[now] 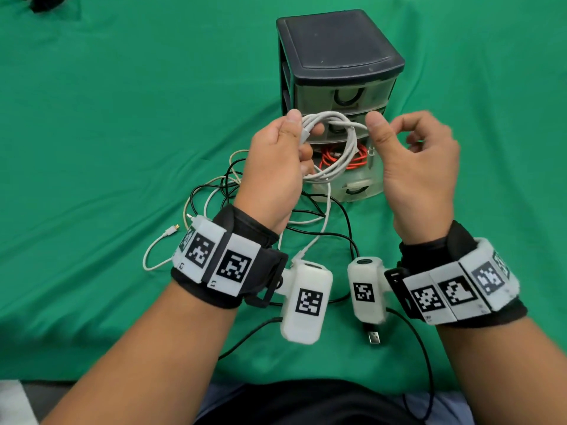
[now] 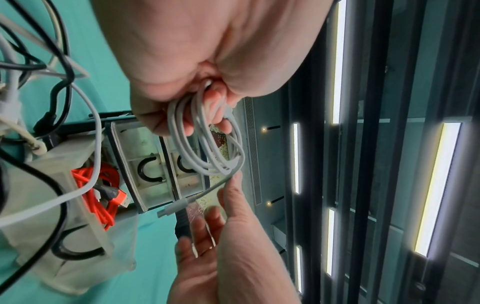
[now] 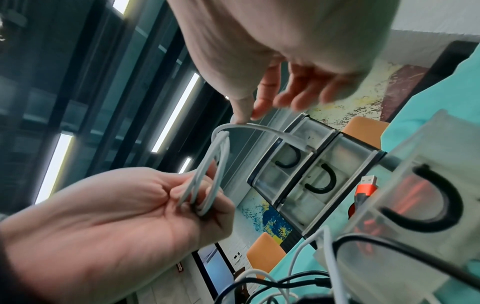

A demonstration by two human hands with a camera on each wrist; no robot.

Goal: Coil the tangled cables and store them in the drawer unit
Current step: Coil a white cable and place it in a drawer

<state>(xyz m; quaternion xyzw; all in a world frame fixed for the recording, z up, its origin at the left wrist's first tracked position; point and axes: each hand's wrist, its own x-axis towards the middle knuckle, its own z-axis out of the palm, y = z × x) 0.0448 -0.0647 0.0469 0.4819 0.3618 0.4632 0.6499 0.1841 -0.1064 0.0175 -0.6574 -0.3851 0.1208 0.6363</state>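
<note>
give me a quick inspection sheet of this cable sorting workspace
surface: green cloth over the table
job's things: white cable coiled, held up; drawer unit, bottom drawer pulled out, red cable inside
clutter: nothing seen
grippers: left hand grips the coil; right hand pinches its free end
cables: loose black and white cables tangled on the cloth
surroundings: ceiling strip lights

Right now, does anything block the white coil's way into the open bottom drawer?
Nothing solid. The left hand holds the white coil above the open drawer, with the right hand at its tail. A red cable already lies inside, and a loose black cable lies just in front.
</note>
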